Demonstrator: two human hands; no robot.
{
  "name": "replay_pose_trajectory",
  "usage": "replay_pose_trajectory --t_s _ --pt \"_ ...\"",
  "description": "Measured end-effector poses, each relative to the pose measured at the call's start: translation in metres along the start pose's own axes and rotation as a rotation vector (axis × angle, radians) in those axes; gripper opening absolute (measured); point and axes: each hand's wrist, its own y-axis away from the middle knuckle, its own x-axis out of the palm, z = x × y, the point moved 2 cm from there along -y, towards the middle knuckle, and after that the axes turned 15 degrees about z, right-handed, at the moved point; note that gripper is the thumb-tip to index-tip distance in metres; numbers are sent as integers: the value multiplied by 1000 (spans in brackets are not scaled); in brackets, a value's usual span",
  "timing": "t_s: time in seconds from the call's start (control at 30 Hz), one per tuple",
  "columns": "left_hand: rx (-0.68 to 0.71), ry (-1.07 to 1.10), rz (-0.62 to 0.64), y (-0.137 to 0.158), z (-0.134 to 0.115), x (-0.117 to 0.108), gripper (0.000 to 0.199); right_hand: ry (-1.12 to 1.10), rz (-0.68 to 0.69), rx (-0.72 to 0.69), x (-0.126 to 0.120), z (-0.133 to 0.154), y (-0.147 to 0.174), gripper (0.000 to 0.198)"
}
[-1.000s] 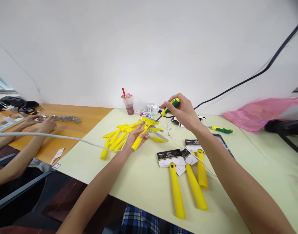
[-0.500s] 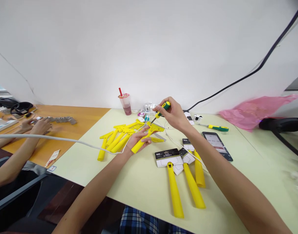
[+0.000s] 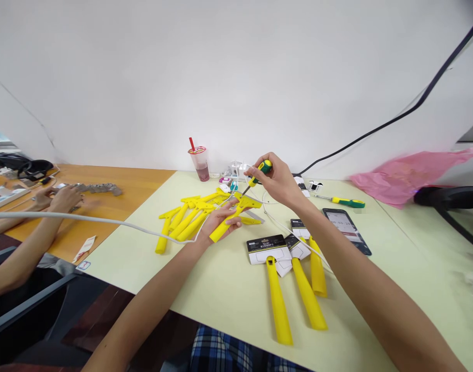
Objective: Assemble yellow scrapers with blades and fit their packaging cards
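My left hand [image 3: 218, 223] is closed around the handle of a yellow scraper [image 3: 223, 229], its wide head angled away from me. My right hand [image 3: 277, 178] grips a green-and-yellow screwdriver [image 3: 264, 167] from above. The screwdriver's shaft slants down to the scraper's head, where its tip meets the yellow plastic; any screw there is too small to see. Behind and left of my left hand lies a pile of yellow scrapers [image 3: 188, 223]. Nearer me, several yellow handles [image 3: 279, 305] lie with black-and-white cards [image 3: 268, 249] at their far ends.
A white cable [image 3: 124, 223] crosses over my left wrist. Further back stand a drink cup [image 3: 201, 164] and chargers [image 3: 238, 169]. To the right lie a phone [image 3: 347, 230], a second screwdriver [image 3: 348, 202] and a pink bag [image 3: 403, 178]. A co-worker's hands [image 3: 64, 198] handle small grey pieces at left.
Both hands hold nearly the same pose, the screwdriver still against the scraper's head. The whole view has shifted very slightly.
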Motion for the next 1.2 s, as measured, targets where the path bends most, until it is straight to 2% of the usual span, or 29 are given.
replay_pose_trajectory --t_s 0.33,0.9,1.2 --pt "-29 -10 15 0 2 -7 58 29 32 7 4 4 2 43" --pt "-46 -57 50 -1 5 -5 48 -27 30 22 5 2 1 48" --pt "-41 -30 28 0 4 -7 43 -26 17 19 4 -2 0 50"
